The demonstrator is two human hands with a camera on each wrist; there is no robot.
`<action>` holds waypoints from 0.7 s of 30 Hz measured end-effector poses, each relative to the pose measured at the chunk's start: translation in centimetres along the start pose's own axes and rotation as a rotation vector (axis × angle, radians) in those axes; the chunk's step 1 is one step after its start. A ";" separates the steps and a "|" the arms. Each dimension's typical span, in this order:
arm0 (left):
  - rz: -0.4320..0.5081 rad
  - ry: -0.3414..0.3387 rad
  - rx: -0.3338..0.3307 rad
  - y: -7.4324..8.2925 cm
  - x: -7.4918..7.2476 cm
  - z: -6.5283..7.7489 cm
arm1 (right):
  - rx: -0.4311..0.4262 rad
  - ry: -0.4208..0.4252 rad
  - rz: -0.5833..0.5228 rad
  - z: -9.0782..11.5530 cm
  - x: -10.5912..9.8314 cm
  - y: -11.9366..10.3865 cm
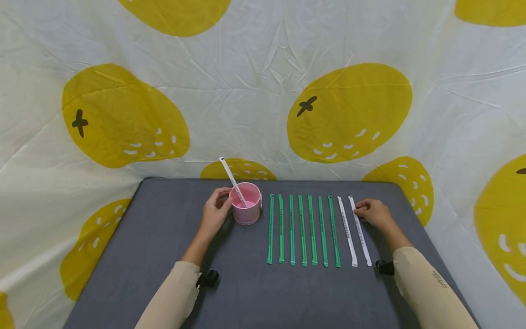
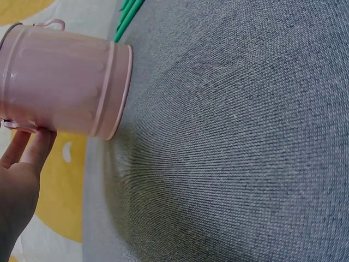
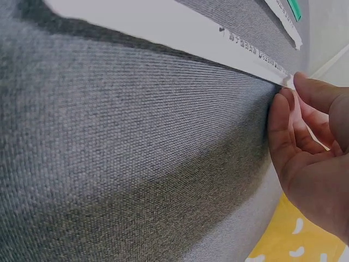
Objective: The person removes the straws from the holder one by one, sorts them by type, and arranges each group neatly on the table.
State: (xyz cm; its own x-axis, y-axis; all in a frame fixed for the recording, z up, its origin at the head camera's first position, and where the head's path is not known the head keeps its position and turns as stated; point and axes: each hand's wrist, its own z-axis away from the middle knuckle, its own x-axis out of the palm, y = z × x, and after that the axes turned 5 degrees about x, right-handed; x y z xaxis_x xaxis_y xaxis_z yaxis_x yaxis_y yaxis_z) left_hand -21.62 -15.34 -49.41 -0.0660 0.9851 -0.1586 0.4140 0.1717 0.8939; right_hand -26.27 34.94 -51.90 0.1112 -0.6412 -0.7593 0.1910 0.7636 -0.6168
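On the left, a pink bucket (image 1: 246, 217) stands upright with one white wrapped straw (image 1: 230, 174) leaning in it, its top above the rim. My left hand (image 1: 215, 210) touches the bucket's left side; in the left wrist view its fingers (image 2: 37, 150) rest near a small side lug, fairly straight. At the right end of a row of wrapped straws, my right hand (image 1: 375, 213) pinches the outermost white straw (image 1: 361, 237) by its edge near the far end. This straw (image 3: 180, 33) lies on the table, its far end partly hidden by the thumb.
Several green wrapped straws (image 1: 302, 230) lie side by side right of the bucket, followed by another white straw (image 1: 347, 230). All rest on a grey cloth-covered table (image 1: 246, 292). Behind its back edge hangs a white curtain (image 1: 238, 114) with yellow fruit shapes.
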 end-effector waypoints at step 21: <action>0.005 -0.005 -0.021 -0.1 0.0 0.0 | -0.224 0.028 -0.025 0.6 1.3 -8.3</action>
State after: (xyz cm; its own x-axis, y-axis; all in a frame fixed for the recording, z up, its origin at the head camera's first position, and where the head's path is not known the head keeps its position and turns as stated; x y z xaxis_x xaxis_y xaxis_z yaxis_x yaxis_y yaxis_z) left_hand -21.64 -15.40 -49.48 -0.0598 0.9859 -0.1562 0.3951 0.1671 0.9033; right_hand -27.08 27.73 -47.59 0.0816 -0.6601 -0.7467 -0.0279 0.7474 -0.6638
